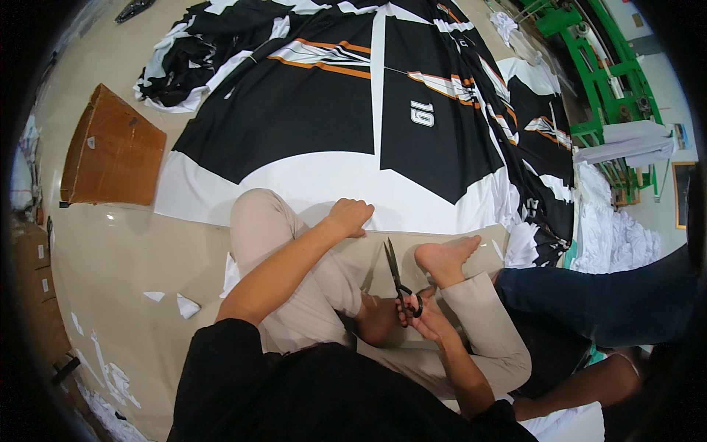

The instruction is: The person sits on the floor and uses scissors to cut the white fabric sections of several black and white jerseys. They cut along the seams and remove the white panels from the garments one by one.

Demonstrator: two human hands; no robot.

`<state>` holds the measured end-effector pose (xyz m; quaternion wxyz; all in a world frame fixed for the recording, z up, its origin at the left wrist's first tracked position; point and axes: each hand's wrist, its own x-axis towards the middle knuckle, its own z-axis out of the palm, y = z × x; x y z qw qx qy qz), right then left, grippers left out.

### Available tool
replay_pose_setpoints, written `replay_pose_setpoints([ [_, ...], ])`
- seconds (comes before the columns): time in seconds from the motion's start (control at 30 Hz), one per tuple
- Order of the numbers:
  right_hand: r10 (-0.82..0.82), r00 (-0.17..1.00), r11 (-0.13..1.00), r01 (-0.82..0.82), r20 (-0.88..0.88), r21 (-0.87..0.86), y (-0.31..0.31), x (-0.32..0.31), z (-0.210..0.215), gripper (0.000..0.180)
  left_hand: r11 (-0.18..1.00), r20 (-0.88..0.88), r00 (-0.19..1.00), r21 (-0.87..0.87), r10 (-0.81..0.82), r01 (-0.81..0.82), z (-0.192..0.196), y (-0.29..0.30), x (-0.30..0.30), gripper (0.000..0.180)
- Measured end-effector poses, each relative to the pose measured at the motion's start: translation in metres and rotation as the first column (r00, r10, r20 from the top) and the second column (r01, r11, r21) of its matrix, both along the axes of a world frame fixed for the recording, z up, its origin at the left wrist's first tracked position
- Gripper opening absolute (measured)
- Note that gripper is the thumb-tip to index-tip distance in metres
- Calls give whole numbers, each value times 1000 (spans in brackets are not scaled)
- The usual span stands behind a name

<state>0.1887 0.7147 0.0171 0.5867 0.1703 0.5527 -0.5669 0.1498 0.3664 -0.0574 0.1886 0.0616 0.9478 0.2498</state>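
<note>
Right hand (420,312) holds scissors (398,278), fabric (317,182) just ahead; left hand (350,217) curled at fabric's edge, hold unclear; a careless swing could nick it

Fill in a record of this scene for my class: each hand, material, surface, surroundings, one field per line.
Left hand: curled at the fabric's near white edge; grip unclear
Right hand: holding black scissors, blades pointing away from the body
Material: black-and-white fabric with orange stripes
Surface: tan floor
Surroundings: green metal frame, right; brown four-sided object, left
</note>
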Motion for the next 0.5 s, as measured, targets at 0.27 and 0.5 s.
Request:
replay_pose_setpoints([
  [0.27,42,977,999,-46,-210,-17,-68,1,-42,41,1000,-47,999,11,13,-12,-21,4,-2,16],
  [0.5,50,937,995,-16,-345,99,-105,-9,-75,41,995,-80,994,75,72,-66,-22,4,-3,13],
])
